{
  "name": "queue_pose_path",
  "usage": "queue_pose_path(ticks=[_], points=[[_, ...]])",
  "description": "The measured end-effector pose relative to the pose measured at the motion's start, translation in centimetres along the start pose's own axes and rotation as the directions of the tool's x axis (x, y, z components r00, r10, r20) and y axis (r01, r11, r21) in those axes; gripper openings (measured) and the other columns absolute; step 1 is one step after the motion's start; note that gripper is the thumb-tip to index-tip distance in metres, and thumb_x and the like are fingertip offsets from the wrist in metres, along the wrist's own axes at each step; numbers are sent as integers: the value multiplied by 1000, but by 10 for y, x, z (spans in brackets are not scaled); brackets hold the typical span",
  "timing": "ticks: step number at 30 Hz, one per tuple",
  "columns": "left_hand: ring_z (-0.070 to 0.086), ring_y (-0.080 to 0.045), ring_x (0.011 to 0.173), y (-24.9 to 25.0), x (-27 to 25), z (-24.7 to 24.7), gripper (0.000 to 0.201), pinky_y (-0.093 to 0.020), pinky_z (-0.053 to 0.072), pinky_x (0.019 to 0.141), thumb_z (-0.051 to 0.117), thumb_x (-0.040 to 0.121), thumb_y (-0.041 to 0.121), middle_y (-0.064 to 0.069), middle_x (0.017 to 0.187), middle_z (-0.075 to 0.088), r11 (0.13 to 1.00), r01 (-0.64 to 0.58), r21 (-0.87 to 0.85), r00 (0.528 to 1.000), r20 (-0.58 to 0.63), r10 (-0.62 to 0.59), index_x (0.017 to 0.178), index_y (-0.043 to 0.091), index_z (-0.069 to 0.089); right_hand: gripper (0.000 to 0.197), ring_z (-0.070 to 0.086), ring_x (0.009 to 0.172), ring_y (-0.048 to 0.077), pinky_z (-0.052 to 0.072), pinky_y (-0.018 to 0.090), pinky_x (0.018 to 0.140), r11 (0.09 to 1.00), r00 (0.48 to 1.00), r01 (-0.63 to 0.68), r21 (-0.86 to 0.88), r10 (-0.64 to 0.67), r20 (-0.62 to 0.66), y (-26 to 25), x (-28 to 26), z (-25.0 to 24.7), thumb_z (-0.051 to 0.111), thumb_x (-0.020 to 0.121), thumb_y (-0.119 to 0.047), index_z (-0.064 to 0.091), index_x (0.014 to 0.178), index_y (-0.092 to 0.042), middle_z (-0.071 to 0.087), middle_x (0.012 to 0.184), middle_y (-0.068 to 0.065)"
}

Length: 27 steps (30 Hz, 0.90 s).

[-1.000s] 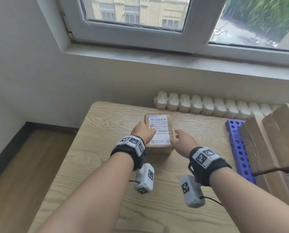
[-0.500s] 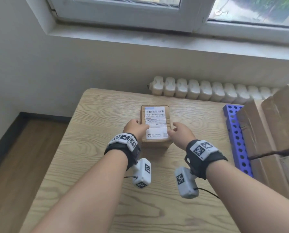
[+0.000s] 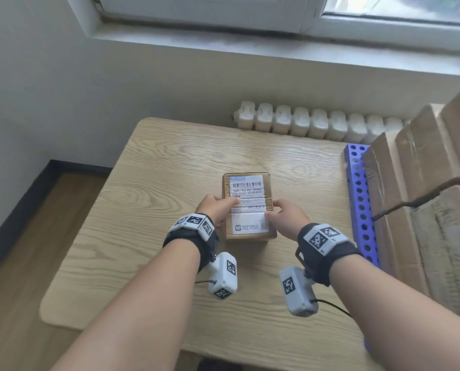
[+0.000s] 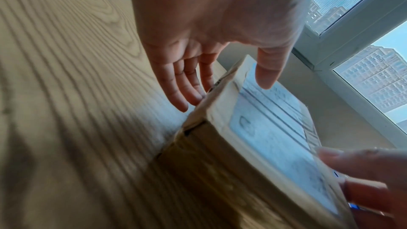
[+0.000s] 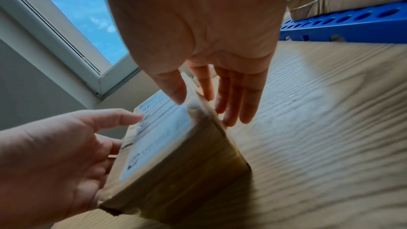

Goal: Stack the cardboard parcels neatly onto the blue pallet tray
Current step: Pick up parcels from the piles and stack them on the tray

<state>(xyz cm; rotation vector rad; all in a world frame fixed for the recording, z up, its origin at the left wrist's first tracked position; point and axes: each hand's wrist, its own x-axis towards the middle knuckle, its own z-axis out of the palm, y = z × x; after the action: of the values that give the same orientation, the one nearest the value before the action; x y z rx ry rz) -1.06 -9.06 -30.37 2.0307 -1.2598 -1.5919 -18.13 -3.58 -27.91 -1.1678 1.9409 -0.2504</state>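
Both hands clasp a small labelled parcel (image 3: pixel 247 207) from its sides: the left hand (image 3: pixel 215 210) has its thumb on the label and fingers down the left face, the right hand (image 3: pixel 287 215) mirrors it. The parcel sits mid-bench (image 3: pixel 156 210). Right of it, the blue tray (image 3: pixel 359 204) carries bigger boxes (image 3: pixel 424 183).

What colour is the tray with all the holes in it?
The pallet tray is bright blue. The right wrist view shows it best, beside the wooden table.
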Motion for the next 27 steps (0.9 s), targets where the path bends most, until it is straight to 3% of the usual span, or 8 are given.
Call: queue_pose_path(ticks=[2,6,8,12,15,20,24,27], points=[[64,-23,97,-8,-18,6,47,-36,57,81,70,80,46,-5,102,62,1000,2,-27,1000,-27,-2,107,13,50,46,62,111,26,48,40,97,999,999,32,-7,-32,-6,10,-15,-1,53,93,-29,51,137,-15,65,124,9],[65,-20,88,-24,-63,22,50,-33,57,74,70,79,55,-4,102,65,996,-40,-79,997,-76,34,102,15,51,44,61,111,25,47,36,96,996,996,85,-20,-86,-13,33,-51,-6,53,94,-31,53,135,-15,65,123,9],[66,-19,86,-30,-88,31,58,-31,56,70,71,76,59,-5,103,67,992,-79,-100,992,-101,68,108,13,53,42,61,112,25,47,35,96,994,993,113,-7,-113,-11,45,-72,-11,53,94,-30,54,133,-14,65,122,9],[67,-22,94,-37,-137,53,71,-40,58,79,73,65,67,-8,108,68,980,-150,-133,982,-138,132,107,12,55,42,61,111,26,47,35,95,986,986,167,8,-167,-29,74,-116,-24,52,95,-31,55,133,-12,65,123,10],[61,-20,91,-43,-172,74,68,-30,48,64,70,76,63,-7,109,64,976,-200,-90,968,-171,182,113,8,55,42,63,108,25,50,39,95,981,983,182,62,-180,-46,99,-145,-36,53,95,-34,54,132,-13,66,121,9],[62,-21,97,-50,-216,101,53,-45,57,86,72,79,54,-6,106,63,957,-232,-176,966,-162,204,102,12,50,44,63,109,28,51,44,94,965,974,218,149,-205,-96,131,-185,-53,55,94,-37,53,132,-14,63,121,9],[64,-22,97,-54,-241,112,49,-44,58,81,78,76,48,-10,111,65,949,-245,-200,968,-105,228,95,14,48,37,64,104,25,52,48,94,941,970,235,244,-209,-128,153,-212,-61,56,91,-40,57,124,-21,66,112,6],[65,-22,97,-54,-258,116,49,-44,58,83,79,75,47,-8,107,66,948,-279,-153,960,-74,271,95,13,50,28,65,95,21,54,46,90,920,965,245,306,-202,-166,166,-232,-68,55,93,-38,59,117,-23,66,103,3]])
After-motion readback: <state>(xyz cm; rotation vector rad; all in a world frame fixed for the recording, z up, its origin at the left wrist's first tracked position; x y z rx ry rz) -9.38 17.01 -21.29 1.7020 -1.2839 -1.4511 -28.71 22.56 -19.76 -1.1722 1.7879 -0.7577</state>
